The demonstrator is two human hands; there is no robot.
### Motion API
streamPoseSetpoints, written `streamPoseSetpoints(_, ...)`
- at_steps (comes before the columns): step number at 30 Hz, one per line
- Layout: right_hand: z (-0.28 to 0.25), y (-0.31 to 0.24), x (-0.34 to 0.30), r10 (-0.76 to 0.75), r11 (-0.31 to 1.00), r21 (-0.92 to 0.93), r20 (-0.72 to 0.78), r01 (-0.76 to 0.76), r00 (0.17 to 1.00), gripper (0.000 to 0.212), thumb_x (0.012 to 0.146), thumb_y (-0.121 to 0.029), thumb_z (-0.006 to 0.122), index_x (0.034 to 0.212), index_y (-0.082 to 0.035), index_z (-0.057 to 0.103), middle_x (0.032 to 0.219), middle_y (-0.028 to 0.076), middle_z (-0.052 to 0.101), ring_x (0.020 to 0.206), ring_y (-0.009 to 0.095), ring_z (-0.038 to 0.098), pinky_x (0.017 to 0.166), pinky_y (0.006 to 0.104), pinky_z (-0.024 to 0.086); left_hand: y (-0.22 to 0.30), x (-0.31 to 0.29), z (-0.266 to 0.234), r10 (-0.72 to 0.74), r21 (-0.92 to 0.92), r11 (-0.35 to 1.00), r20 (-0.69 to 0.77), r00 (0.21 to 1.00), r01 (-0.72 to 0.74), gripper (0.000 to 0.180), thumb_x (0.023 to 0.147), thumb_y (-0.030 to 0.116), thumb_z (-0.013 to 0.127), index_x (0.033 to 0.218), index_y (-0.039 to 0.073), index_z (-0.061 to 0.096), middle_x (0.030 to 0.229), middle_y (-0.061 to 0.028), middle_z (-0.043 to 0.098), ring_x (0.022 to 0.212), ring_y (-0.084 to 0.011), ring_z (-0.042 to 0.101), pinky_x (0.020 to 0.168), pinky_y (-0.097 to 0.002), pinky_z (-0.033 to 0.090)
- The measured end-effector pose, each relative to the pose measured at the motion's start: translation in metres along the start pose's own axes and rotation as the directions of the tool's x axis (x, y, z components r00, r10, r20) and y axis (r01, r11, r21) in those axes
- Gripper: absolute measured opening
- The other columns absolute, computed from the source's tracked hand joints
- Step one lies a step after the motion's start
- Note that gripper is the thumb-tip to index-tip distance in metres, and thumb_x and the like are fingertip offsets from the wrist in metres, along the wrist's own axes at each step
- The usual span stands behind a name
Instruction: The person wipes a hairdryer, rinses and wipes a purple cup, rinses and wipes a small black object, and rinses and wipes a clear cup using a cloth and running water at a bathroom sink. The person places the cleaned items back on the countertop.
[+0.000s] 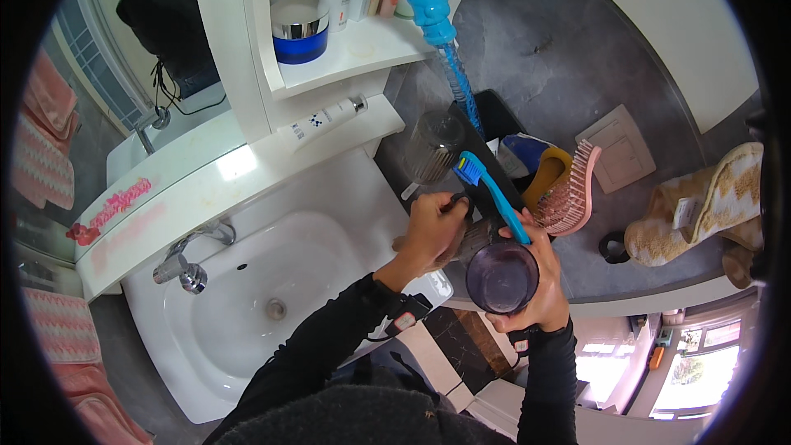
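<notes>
My right hand point(546, 284) is wrapped around a dark translucent cup point(503, 278), its round opening facing me. Along the same hand's fingers lies a blue toothbrush point(498, 198), bristles up and away from me. My left hand point(430, 235) is closed in a pinch at the edge of the black wall holder point(500, 171); what its fingertips grip is hidden. A second dark ribbed cup point(434, 148) hangs upside down at the holder, beyond that hand. A pink hairbrush point(574, 194) stands in the holder, right of the toothbrush.
A white sink point(305, 280) with a chrome faucet point(185, 268) lies to the left. On the ledge rests a white tube point(329, 118). Above it, a shelf point(362, 56) carries a blue jar point(300, 30) and bottles. A patterned towel point(700, 202) hangs at the right, near a wall switch point(615, 151).
</notes>
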State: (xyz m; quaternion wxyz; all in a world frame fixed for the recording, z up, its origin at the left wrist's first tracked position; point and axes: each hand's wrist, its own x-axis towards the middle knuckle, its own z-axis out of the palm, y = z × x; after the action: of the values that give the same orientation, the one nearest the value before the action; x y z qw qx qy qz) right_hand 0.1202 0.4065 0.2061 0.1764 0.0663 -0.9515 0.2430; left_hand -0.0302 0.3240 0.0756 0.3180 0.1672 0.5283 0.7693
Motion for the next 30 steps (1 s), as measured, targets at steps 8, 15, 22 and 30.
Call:
streamPoseSetpoints(8,-0.002,0.001,0.001,-0.014,1.0,0.012,0.0,0.014,1.0,0.076,0.048,-0.039,0.085,0.105,0.003,0.061,0.124,0.023,0.056,0.126,0.042,0.051,0.113,0.0548,0.03,0.01,-0.001,-0.004,-0.199,-0.089,0.976,0.021,0.98,0.2,0.018,0.088,0.013,0.066,0.078,-0.002,0.068,0.065,0.003,0.058,0.057,-0.0061,0.05,0.051,-0.0249,0.037)
streamPoseSetpoints(15,0.002,0.004,0.0,-0.016,1.0,0.013,-0.01,0.016,1.0,0.08,0.048,-0.049,0.084,0.105,0.002,0.06,0.121,0.022,0.056,0.125,0.044,0.051,0.113,0.0568,0.029,0.02,-0.013,-0.012,0.026,0.102,0.994,0.05,0.998,-0.031,0.026,0.09,0.018,0.064,0.074,-0.002,0.063,0.063,-0.0021,0.058,0.05,-0.0094,0.052,0.044,-0.028,0.037)
streamPoseSetpoints(22,0.003,0.002,-0.003,-0.037,0.999,0.013,-0.031,0.038,0.999,0.072,0.049,-0.036,0.085,0.105,0.002,0.059,0.121,0.023,0.056,0.127,0.043,0.051,0.112,0.0548,0.03,0.035,-0.043,-0.057,-0.171,-0.075,0.981,0.11,0.979,0.179,0.026,0.095,0.023,0.064,0.08,0.001,0.063,0.069,-0.0025,0.059,0.053,-0.0088,0.05,0.046,-0.0256,0.038)
streamPoseSetpoints(30,0.012,0.003,-0.012,0.139,0.966,0.23,-0.077,-0.118,0.987,0.083,0.053,-0.041,0.083,0.117,0.005,0.058,0.128,0.023,0.052,0.129,0.042,0.047,0.112,0.0536,0.027,0.051,-0.087,-0.094,-0.221,-0.158,0.955,0.188,0.957,0.252,0.028,0.097,0.025,0.063,0.088,-0.001,0.063,0.072,-0.0055,0.059,0.058,-0.0095,0.051,0.051,-0.0248,0.042)
